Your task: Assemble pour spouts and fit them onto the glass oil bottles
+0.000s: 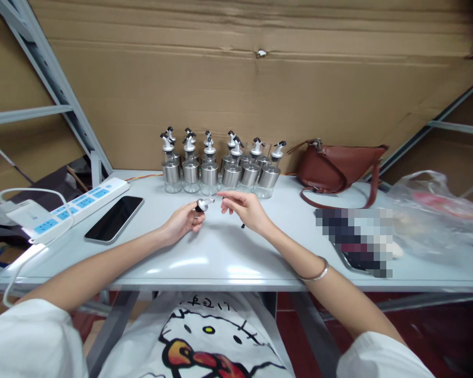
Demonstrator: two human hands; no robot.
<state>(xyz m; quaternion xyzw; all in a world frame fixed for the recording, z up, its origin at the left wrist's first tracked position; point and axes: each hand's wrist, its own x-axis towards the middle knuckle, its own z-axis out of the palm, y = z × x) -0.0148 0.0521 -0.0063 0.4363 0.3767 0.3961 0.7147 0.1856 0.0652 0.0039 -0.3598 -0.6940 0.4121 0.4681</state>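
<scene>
My left hand (184,219) grips a pour spout (204,205) with a silvery body and a black base, its tip pointing right. Just right of that tip is my right hand (242,209), thumb and fingers closed around a small black piece (223,199) that is mostly hidden. A little black part (243,226) shows below the right hand, close to the tabletop. Behind both hands stand several glass oil bottles (209,173) with steel sleeves, grouped in rows and topped with silver-and-black spouts.
On the left lie a phone (115,219) and a white power strip (82,203) with a plugged-in charger and cable. A brown handbag (335,168), a pixelated item (355,241) and a clear plastic bag (437,215) are at right. Cardboard (236,94) backs the table.
</scene>
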